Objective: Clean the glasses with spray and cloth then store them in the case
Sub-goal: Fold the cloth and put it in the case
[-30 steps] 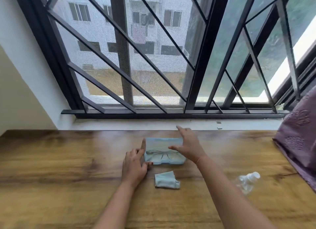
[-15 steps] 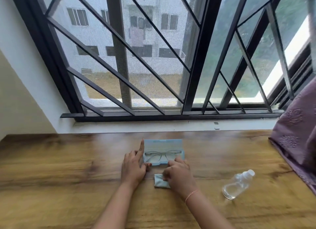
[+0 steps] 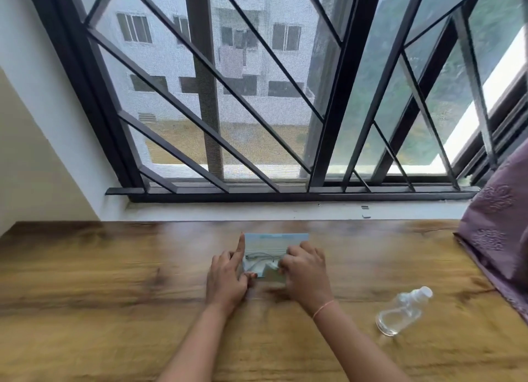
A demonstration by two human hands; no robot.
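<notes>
right hand (image 3: 305,270) grips pale-blue cloth (image 3: 264,269), moved from wood table (image 3: 114,267) into open rectangular case (image 3: 275,240) | left hand (image 3: 228,276) pinches case's 9 o'clock end | wire-rimmed glasses (image 3: 260,256) inside | clear plastic bottle (image 3: 403,310) lies at 4 o'clock

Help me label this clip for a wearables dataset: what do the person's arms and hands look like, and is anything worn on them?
Both arms are bare up to the frame's edge, with no sleeves. The left hand shows no ring, watch or glove. The right hand is also ungloved, and a thin pinkish thread band circles its wrist. Motion blur could hide a fine ring.
</notes>
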